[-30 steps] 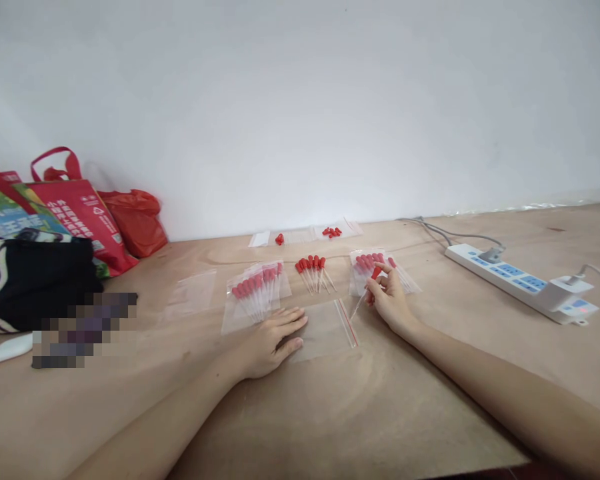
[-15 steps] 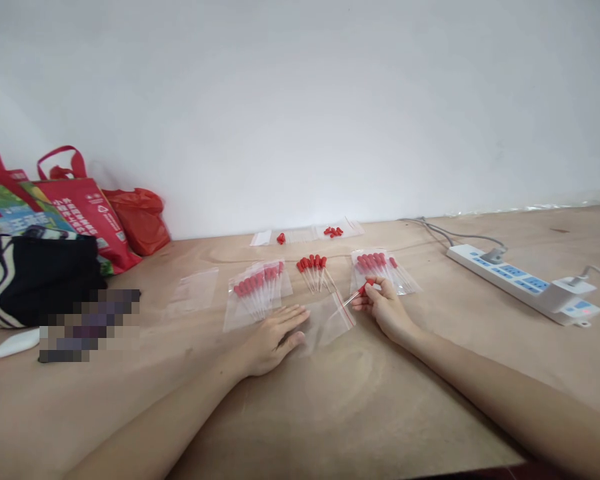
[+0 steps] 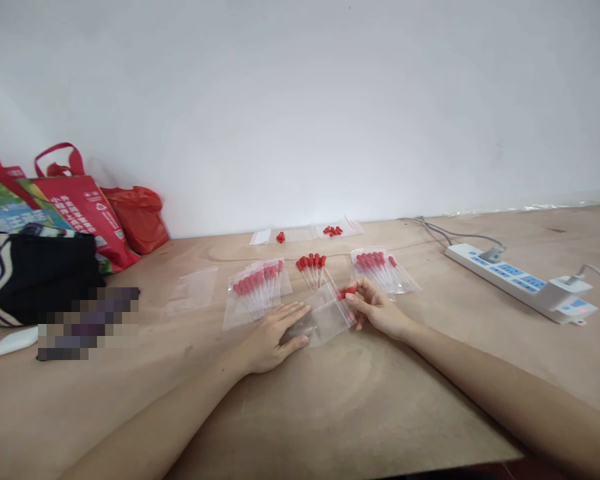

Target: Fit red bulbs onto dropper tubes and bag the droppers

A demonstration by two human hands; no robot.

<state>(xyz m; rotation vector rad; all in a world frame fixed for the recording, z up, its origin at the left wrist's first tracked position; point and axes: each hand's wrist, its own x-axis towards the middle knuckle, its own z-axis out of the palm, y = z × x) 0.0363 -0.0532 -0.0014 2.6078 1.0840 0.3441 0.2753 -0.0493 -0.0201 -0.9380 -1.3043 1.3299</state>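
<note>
My left hand (image 3: 279, 337) lies flat, fingers spread, on the closed end of a clear zip bag (image 3: 325, 323). My right hand (image 3: 376, 307) pinches the red bulb of a dropper (image 3: 349, 292) at the bag's open edge; the dropper's clear stem lies within the bag. Behind the bag is a fan of loose red-topped droppers (image 3: 311, 263). Filled bags of droppers lie on both sides, one (image 3: 253, 288) beyond my left hand and another (image 3: 380, 267) beyond my right hand.
Loose red bulbs (image 3: 333, 231) lie on bags near the wall. An unfilled clear bag (image 3: 196, 288) is at the left. A white power strip (image 3: 510, 277) with grey cables is on the right. Red shopping bags (image 3: 87, 207) and a black striped cloth (image 3: 45, 273) stand at the far left.
My right hand has moved left with the dropper, whose stem has gone into the bag up to near the bulb. My left hand has stayed on the bag.
</note>
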